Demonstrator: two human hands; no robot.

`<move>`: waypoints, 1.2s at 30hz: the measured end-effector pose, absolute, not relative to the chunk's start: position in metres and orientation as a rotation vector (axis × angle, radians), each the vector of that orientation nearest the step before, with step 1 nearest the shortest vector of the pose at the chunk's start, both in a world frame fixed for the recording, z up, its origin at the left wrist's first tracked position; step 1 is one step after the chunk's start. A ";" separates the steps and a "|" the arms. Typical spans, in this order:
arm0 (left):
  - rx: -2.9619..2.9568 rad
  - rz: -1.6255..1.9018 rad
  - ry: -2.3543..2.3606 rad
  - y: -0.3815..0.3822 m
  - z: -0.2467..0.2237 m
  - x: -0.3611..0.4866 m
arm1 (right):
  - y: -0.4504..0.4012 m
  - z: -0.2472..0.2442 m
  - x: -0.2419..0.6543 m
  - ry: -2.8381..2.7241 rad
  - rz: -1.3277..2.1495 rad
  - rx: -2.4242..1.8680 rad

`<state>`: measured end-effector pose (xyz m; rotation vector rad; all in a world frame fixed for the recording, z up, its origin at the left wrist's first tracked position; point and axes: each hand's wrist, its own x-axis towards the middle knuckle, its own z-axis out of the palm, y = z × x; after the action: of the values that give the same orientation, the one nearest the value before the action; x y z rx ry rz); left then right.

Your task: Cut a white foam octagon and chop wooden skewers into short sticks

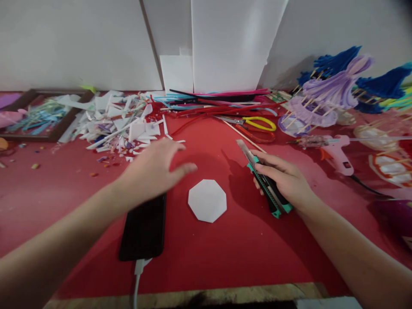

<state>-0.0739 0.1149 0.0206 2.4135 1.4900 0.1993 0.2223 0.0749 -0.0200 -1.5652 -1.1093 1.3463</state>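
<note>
A white octagonal piece (207,201) lies flat on the red tabletop (206,262) between my hands. My right hand (283,178) is closed around a green and black utility knife (266,184), its blade out and pointing up and away to the left. My left hand (157,167), a little blurred, hovers with fingers apart and nothing in them. Beneath it lies a dark-screened phone (143,229), with a white cable (137,279) plugged into its near end.
White scraps (128,120) are heaped at the back left beside a brown frame (53,135). Pipe cleaners (219,101) and yellow-handled pliers (259,123) lie at the back. A pink glue gun (341,154) and purple and blue umbrella-shaped crafts (337,88) are on the right.
</note>
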 end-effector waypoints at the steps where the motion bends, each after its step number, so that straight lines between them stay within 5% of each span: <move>1: 2.404 0.158 1.480 0.102 0.017 -0.064 | 0.075 -0.020 0.222 -1.108 1.346 -1.562; 11: 2.603 0.219 1.390 0.045 0.003 -0.028 | 0.074 -0.021 0.223 -1.061 1.360 -1.555; 23: 2.389 1.207 0.907 0.068 0.001 -0.030 | 0.075 -0.020 0.222 -1.050 1.385 -1.560; 36: 2.205 1.112 0.881 0.063 0.019 -0.027 | 0.075 -0.021 0.223 -1.049 1.410 -1.589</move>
<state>-0.0274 0.0625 0.0189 2.2045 0.8808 1.1120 0.2227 0.0747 -0.0210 -1.5893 -1.0487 1.4104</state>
